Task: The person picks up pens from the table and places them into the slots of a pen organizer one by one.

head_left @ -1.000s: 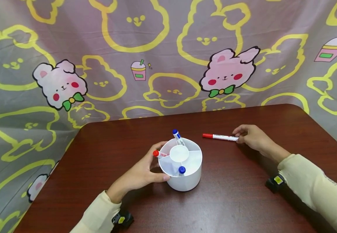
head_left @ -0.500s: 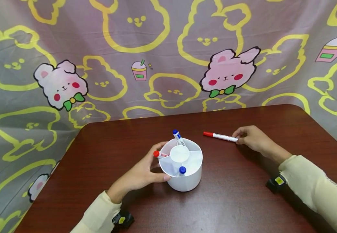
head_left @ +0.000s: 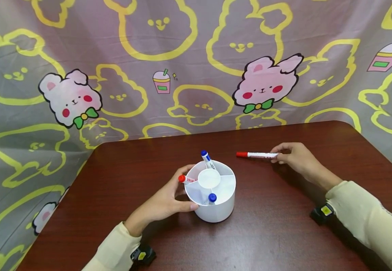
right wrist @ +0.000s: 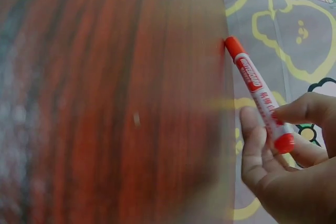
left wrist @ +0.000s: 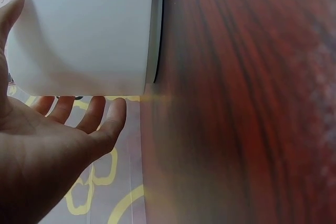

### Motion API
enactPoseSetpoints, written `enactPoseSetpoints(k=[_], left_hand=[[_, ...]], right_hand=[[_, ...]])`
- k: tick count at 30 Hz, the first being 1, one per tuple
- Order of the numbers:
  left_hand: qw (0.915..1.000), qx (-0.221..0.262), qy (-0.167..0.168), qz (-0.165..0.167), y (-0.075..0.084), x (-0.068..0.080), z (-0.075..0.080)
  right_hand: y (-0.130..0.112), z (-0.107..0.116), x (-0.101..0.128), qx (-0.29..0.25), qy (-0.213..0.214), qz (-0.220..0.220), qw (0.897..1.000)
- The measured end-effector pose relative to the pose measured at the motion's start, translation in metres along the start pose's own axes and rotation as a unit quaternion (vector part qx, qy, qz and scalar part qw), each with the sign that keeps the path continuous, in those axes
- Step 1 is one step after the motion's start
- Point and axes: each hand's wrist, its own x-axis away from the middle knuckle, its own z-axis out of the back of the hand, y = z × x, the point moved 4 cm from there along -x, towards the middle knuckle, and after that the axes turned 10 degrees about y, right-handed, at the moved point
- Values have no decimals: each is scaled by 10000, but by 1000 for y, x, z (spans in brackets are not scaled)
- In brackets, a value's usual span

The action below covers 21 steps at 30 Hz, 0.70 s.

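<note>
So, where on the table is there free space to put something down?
Bare wood lies in front of the white holder toward the near table edge, and between the left hand and the left edge. It is crowded between holder and red marker, held by the right hand.

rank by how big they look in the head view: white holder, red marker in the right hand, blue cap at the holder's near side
1. white holder, by far the largest.
2. red marker, long but thin, pinched at its end by the right hand.
3. blue cap, a small dot.
All sit at a similar distance, so the order is safe.
</note>
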Motion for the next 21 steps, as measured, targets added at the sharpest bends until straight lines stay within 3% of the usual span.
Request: enactPoseSetpoints(k=[6,10,17,21], left_hand=[[10000,20,-11,-7,0,0,0],[10000,-20,-8,-14,0,0,0],[9998,-163,26,-53,0,1,1],[9999,-164,24,-44,0,1,0]], right_hand=[[-1,3,1,-678,187,-121,9975],[-4,5,3,-1377,261,-105,9901],[-8,5,5,-2816,320,-30,9590],[-10,5,7,-3299,367,-11,9433]])
